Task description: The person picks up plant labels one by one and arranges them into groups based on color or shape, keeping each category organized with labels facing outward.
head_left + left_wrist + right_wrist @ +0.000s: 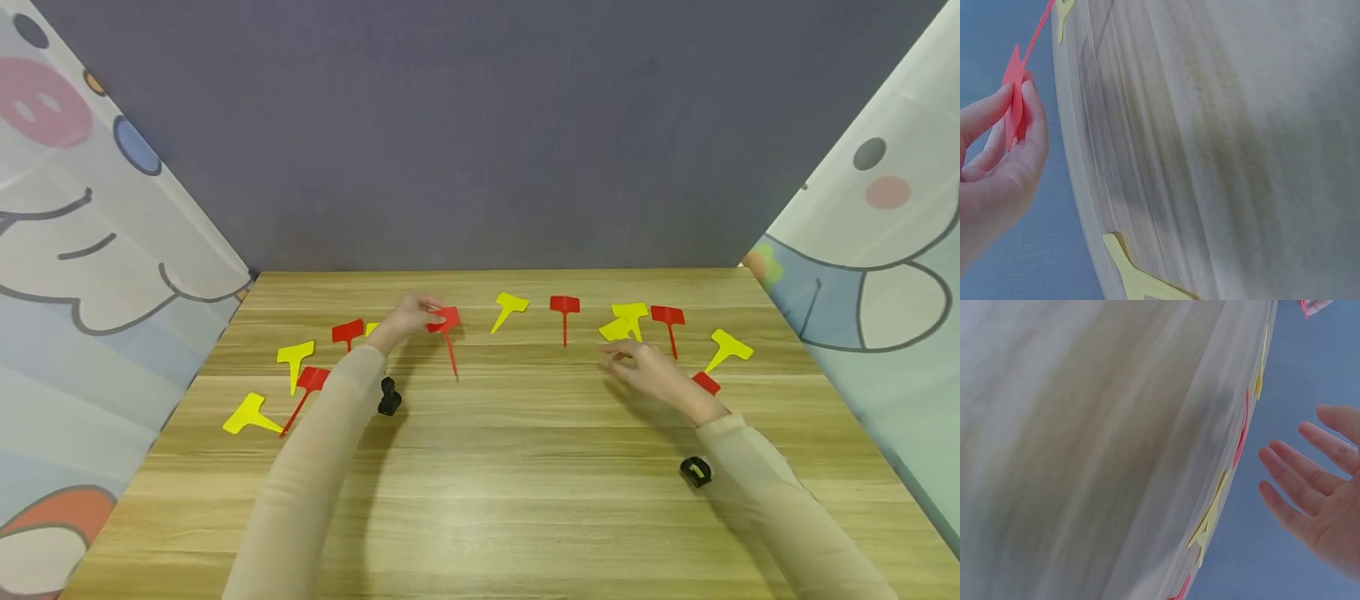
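Note:
Between thumb and fingers my left hand [414,315] pinches a red T-shaped plant label [447,319] by its head, and the stem points down toward the near side. In the left wrist view this red label [1015,100] stands nearly edge-on in the grip. My right hand [643,368] is held over the table with loosely spread fingers and nothing in them, as the right wrist view shows. Just beyond its fingertips lie two overlapping yellow plant labels [633,312], with a red label [667,315] beside them. A yellow label [512,302] and a red one [565,305] lie between the hands.
More labels lie at the left, among them a yellow one [247,414] touching a red one [312,379]. At the right are a yellow label [731,346] and a partly hidden red one [706,382]. Small black objects [389,398] show beside both forearms. A grey panel [495,142] closes the back.

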Motion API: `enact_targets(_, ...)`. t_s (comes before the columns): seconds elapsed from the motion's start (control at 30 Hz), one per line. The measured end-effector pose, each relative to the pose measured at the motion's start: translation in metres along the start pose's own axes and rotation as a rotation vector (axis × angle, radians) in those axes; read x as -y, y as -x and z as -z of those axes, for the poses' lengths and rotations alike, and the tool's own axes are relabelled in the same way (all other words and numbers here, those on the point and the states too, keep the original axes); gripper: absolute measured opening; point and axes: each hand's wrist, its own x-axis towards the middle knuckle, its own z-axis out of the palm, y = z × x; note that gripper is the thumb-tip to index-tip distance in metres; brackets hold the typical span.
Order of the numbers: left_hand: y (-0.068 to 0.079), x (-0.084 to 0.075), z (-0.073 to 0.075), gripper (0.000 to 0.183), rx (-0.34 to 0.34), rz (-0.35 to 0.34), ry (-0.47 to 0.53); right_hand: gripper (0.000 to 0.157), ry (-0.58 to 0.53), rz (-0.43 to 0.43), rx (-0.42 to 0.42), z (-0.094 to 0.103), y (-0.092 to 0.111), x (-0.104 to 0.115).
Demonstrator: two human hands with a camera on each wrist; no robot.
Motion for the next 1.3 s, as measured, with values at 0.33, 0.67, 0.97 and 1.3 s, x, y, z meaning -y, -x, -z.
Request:
enact_targets(0.33,-0.012,0.024,-0.003,0.031,0.097,0.007,-0.054,0.032,-0.006,-0.006,0.021,-0.001,-0.007,-0.002)
enact_targets(0.67,-0.007,0.023,-0.013,0.03,0.153,0.033,-0.005,0.031,-0.012,-0.001,0.019,-0.003,-0.01,0.0)
enact_targets(0.97,-0.009,0.027,-0.021,0.032,0.197,0.011,-0.062,0.031,-0.043,0.001,0.023,-0.005,-0.012,0.001)
enact_targets(1.3,-0.009,0.024,-0.033,0.031,0.195,0.024,-0.111,0.03,-0.049,0.014,0.027,-0.006,-0.013,0.0)
